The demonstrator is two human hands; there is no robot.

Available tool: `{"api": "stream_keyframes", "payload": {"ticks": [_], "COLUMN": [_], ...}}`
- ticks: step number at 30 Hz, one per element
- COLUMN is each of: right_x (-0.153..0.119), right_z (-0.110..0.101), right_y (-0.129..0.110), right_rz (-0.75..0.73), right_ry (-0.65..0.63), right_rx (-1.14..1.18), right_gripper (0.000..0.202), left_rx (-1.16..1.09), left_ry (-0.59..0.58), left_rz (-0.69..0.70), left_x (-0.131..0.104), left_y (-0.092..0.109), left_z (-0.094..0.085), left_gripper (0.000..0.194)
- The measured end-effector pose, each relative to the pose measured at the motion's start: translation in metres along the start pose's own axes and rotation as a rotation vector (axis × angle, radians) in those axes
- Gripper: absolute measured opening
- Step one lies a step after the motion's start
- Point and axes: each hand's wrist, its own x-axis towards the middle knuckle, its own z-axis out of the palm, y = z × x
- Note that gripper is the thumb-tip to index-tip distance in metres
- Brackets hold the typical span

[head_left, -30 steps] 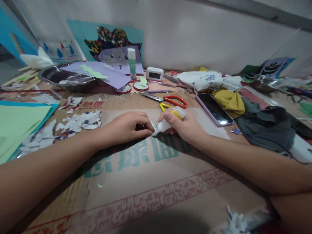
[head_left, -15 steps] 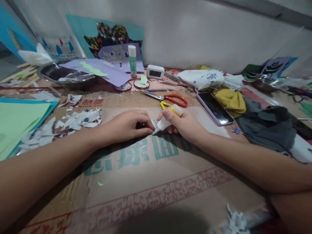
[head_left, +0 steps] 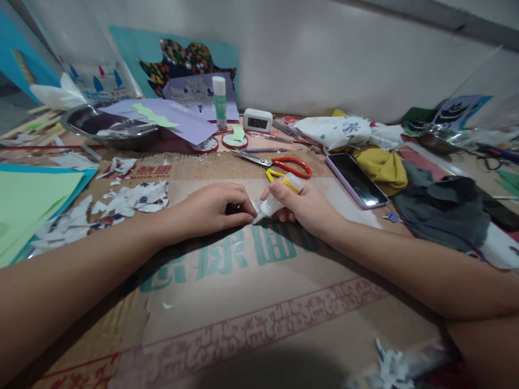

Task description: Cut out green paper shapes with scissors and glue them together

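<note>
Near the middle of the printed cardboard (head_left: pixel 243 281), my right hand (head_left: pixel 298 204) is wrapped round a white glue bottle (head_left: pixel 271 205) with a yellow band. Its nozzle points down and to the left, close to the fingertips of my left hand (head_left: pixel 227 208). The thumb and fingers of that left hand are pinched together on a small whitish piece, mostly hidden and too small to name. Scissors (head_left: pixel 292 166) with red and yellow handles lie just beyond both hands.
Cut scraps (head_left: pixel 140 199) and green paper sheets (head_left: pixel 32 200) lie left. Behind stand a metal bowl (head_left: pixel 109 141), a glue stick (head_left: pixel 219 102) and a digital clock (head_left: pixel 258 120). A phone (head_left: pixel 357 181), yellow cloth (head_left: pixel 381 168) and dark cloth (head_left: pixel 441 205) are on the right.
</note>
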Motion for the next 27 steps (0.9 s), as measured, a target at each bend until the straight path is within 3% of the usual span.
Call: {"api": "stream_keyframes", "payload": {"ticks": [27], "right_x": [-0.0029], "right_z": [0.0016], "right_y": [-0.0006], "right_rz": [-0.034], "right_ry": [0.005], "right_rx": [-0.019], "right_gripper": [0.060], "left_rx": [-0.004], "left_ry": [0.004], "left_rz": [-0.009], "left_x": [-0.0001], "left_y": [0.0002], "left_z": [0.0003], "left_gripper": [0.014]}}
